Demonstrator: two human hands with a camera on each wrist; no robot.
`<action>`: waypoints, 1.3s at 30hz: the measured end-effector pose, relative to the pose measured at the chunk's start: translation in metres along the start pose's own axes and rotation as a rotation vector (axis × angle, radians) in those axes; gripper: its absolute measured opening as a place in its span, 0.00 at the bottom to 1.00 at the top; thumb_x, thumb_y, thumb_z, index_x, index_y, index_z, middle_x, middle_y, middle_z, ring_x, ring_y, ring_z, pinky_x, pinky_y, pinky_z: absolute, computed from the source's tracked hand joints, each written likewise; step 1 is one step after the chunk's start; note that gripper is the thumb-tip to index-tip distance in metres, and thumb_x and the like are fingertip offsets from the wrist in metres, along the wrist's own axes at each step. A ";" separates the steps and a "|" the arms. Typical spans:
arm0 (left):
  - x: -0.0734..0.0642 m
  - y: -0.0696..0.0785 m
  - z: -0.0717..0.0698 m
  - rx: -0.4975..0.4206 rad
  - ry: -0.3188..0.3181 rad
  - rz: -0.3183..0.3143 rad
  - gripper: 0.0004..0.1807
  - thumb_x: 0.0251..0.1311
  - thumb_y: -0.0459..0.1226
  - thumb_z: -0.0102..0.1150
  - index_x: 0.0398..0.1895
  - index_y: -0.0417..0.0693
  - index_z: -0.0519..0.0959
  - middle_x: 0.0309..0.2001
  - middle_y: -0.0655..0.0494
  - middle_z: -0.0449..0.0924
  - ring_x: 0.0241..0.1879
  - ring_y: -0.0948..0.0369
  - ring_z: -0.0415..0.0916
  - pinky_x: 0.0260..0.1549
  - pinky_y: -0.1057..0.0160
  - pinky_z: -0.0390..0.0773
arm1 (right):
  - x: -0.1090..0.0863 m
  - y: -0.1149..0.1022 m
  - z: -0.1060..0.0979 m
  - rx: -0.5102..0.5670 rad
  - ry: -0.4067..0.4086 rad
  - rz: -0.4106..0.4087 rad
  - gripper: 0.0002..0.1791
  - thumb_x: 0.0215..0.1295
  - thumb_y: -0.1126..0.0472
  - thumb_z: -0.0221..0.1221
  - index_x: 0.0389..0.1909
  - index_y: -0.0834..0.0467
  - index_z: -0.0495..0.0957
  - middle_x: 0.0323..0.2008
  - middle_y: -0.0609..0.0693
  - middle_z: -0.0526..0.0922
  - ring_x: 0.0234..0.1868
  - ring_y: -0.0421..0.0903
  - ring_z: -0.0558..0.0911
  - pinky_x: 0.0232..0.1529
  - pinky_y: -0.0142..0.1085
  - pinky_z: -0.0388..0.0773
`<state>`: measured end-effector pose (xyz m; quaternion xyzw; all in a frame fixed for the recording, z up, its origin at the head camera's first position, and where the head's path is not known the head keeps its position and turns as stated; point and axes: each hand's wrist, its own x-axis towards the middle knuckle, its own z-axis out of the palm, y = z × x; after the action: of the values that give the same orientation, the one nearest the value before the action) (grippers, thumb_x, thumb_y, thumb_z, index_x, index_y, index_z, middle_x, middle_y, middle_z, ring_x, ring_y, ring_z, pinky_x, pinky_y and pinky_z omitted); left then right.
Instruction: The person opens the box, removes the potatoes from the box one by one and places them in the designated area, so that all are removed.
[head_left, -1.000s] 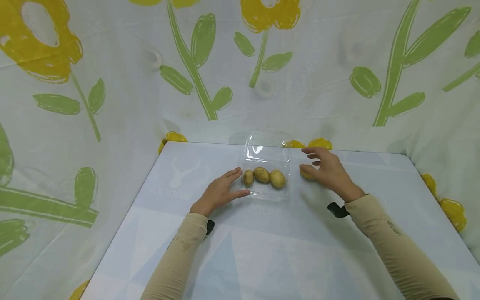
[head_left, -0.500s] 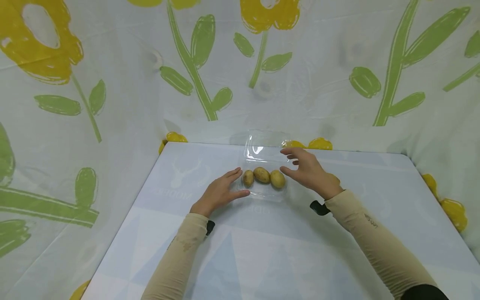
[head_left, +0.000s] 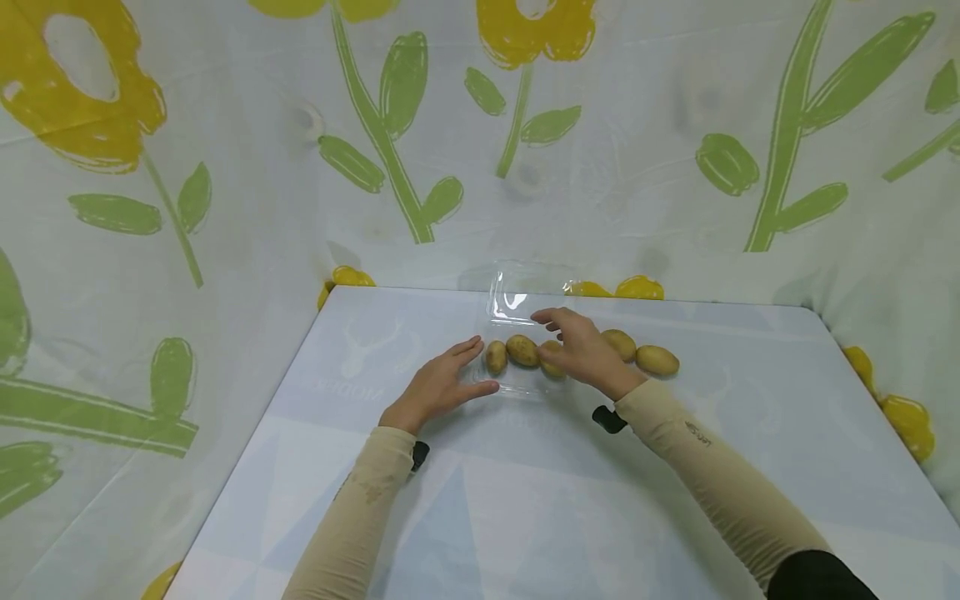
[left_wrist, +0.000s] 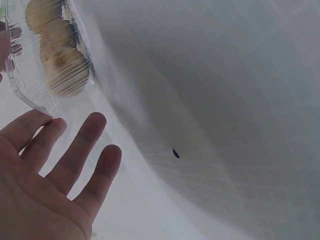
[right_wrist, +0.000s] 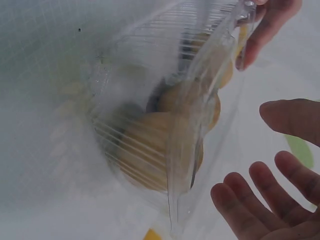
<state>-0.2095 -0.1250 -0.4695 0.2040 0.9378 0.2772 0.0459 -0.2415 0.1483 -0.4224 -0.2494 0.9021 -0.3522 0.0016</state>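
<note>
A clear plastic clamshell box lies with its lid raised at the back. Three potatoes sit in a row inside: a left one, a middle one and a right one, the last partly behind my right hand. My left hand is at the box's left side; in the left wrist view its fingers are spread and fingertips touch the plastic edge. Above the box's right side, my right hand holds nothing. Its fingers are loosely extended, apart from the box wall in the right wrist view.
Two more potatoes lie on the table right of the box: a nearer-to-box one, partly behind my right hand, and an outer one. The pale table ends at a flower-print curtain behind.
My right hand has moved left, from over the loose potatoes to the box's right side, bringing those two potatoes into view. The left hand and the potatoes in the box have stayed put.
</note>
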 end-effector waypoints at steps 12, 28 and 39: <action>0.000 -0.001 0.000 -0.008 -0.006 -0.013 0.52 0.58 0.69 0.60 0.79 0.50 0.61 0.79 0.62 0.55 0.77 0.58 0.54 0.72 0.50 0.60 | 0.017 -0.002 0.020 -0.096 -0.041 0.008 0.28 0.63 0.62 0.70 0.64 0.63 0.75 0.59 0.60 0.79 0.56 0.61 0.81 0.54 0.48 0.81; -0.001 -0.001 0.001 -0.011 0.018 -0.006 0.51 0.58 0.68 0.60 0.78 0.52 0.62 0.78 0.64 0.55 0.76 0.60 0.54 0.72 0.53 0.61 | 0.026 0.002 0.038 -0.206 -0.074 -0.023 0.25 0.64 0.61 0.69 0.61 0.63 0.78 0.53 0.60 0.81 0.50 0.54 0.82 0.56 0.46 0.80; -0.001 0.000 -0.001 -0.019 0.003 -0.012 0.51 0.59 0.68 0.61 0.79 0.52 0.61 0.79 0.64 0.55 0.77 0.60 0.53 0.72 0.54 0.61 | 0.025 0.001 0.048 -0.297 -0.080 -0.092 0.21 0.61 0.65 0.70 0.55 0.63 0.81 0.50 0.59 0.80 0.46 0.54 0.82 0.51 0.46 0.82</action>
<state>-0.2084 -0.1254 -0.4687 0.1973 0.9364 0.2863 0.0481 -0.2559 0.1074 -0.4549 -0.3018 0.9311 -0.2043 -0.0154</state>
